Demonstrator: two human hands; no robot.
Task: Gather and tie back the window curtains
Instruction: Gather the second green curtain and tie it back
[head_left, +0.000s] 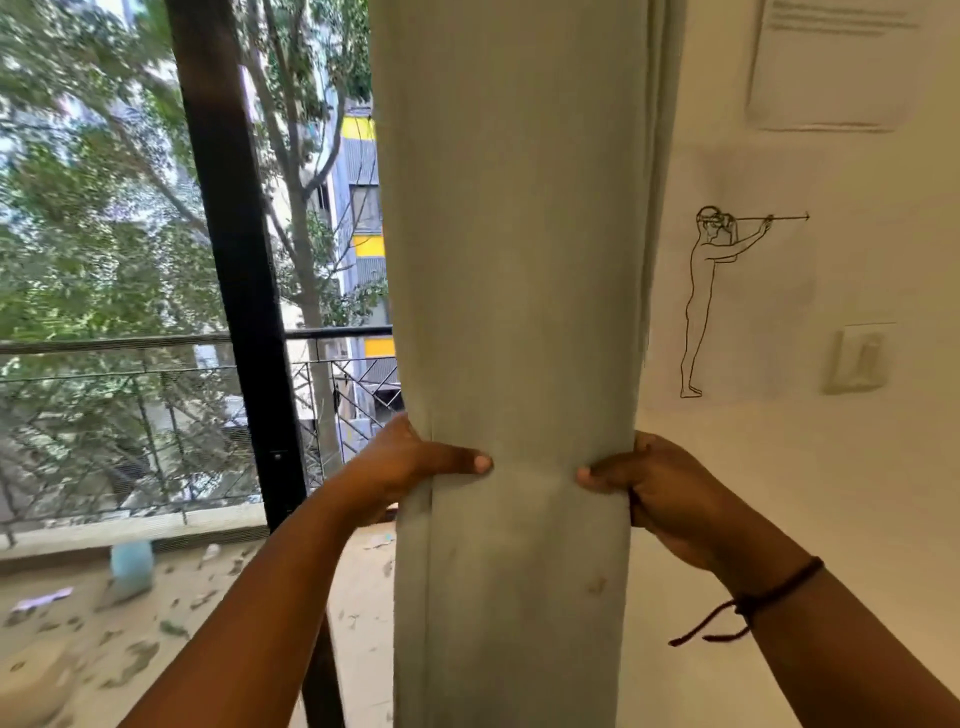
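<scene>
both hands, left hand (410, 460) and right hand (657, 486), gripping the bunched curtain (519, 312), thumbs in front; best squeezing folds tight before tying.

Counts: 1 gathered curtain (514, 312), centre. 2 hands: left hand (410, 467) at 7 o'clock side of it, right hand (660, 488) at 4 o'clock side. 1 wrist cord (753, 603). 1 black window frame post (234, 260). 1 balcony railing (156, 345). 2 wall sheets: 1 text sheet (831, 67) at 1 o'clock, 1 figure drawing (727, 296) at 3 o'clock. 1 wall switch (860, 358). 1 blue container (132, 564) at 8 o'clock.
</scene>
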